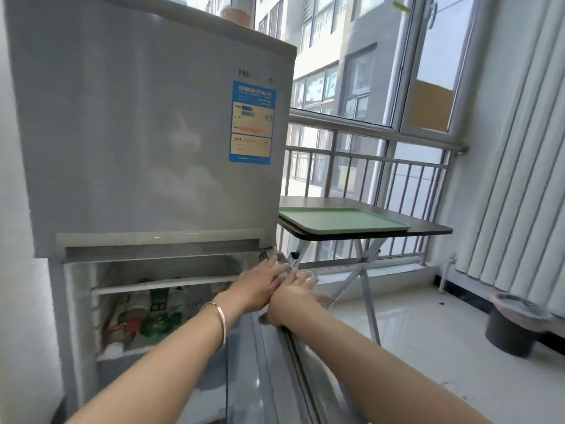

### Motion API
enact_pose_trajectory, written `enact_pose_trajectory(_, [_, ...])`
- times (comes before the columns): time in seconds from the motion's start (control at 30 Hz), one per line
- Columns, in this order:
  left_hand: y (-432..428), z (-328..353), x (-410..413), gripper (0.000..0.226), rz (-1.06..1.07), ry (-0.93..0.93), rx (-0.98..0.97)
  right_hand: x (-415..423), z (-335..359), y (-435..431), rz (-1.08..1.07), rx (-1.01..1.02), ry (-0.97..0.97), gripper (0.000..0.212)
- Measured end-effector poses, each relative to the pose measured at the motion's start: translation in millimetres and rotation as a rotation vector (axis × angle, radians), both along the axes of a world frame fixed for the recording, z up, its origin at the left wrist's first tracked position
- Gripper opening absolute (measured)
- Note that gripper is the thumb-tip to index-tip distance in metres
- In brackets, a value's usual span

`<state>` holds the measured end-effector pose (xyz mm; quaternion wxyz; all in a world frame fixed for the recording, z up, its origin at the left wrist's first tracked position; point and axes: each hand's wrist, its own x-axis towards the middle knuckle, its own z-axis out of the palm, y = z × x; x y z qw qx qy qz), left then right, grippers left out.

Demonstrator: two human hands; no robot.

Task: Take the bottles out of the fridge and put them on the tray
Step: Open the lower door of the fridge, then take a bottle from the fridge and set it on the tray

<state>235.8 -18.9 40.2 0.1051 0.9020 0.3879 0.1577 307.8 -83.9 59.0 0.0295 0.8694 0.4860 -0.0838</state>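
Observation:
The grey fridge has its lower door swung open toward me. Inside the lower compartment several bottles lie on their sides, some with green caps, one with a red label. My right hand clasps the top edge of the open door, thumb on the inner side. My left hand, a bangle on its wrist, rests beside it with fingers stretched toward the hinge corner and holds nothing. The green tray lies on a small folding table right of the fridge, with nothing on it.
A metal railing and large windows run behind the table. White radiator fins line the right wall, with a dark waste bin on the tiled floor below them. The upper fridge door is closed.

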Motion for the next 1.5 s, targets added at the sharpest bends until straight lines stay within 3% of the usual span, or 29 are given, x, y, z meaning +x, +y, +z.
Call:
enact_pose_trajectory(0.17, [-12.0,-12.0,40.1,0.051,-0.008,0.021,0.017,54.3,-3.7,-26.8,0.022,0.065,-0.016,0.122])
enact_pose_trajectory(0.4, [-12.2,-26.6,85.6,0.055,0.002,0.065,0.071,135.2,-19.2,-40.1,0.110,0.172,-0.182,0.121])
enact_pose_trajectory(0.63, [-4.6,-29.3,99.5,0.059,-0.005,0.069,0.037,160.1,-24.3,-33.7,0.126,0.182,-0.193,0.121])
enact_pose_trajectory(0.7, [-3.3,-29.7,94.0,0.060,-0.036,0.038,0.048,158.0,-20.4,-33.6,0.103,0.182,-0.159,0.110])
enact_pose_trajectory(0.77, [0.1,-32.2,81.2,0.060,-0.028,-0.049,0.073,145.0,-14.1,-29.9,0.110,0.327,-0.154,0.088])
enact_pose_trajectory(0.87, [15.0,-38.0,43.4,0.060,0.083,-0.160,0.105,98.5,-8.7,-10.0,0.246,0.641,-0.196,0.061])
enact_pose_trajectory(0.93, [29.3,-38.8,11.1,0.059,0.167,-0.135,0.101,58.5,-7.7,10.0,0.366,0.685,-0.145,0.051])
enact_pose_trajectory(1.07, [62.5,-58.0,-49.7,0.056,0.288,-0.033,0.003,-14.7,-29.1,50.3,0.526,0.609,0.079,0.046])
enact_pose_trajectory(1.2, [81.4,-80.9,-86.2,0.069,0.332,0.062,-0.109,-57.3,-68.6,88.4,0.472,0.457,0.389,0.045])
enact_pose_trajectory(1.5, [127.4,-156.5,-98.8,0.058,0.420,0.078,-0.218,-65.1,-160.2,168.7,0.305,0.176,0.446,0.051])
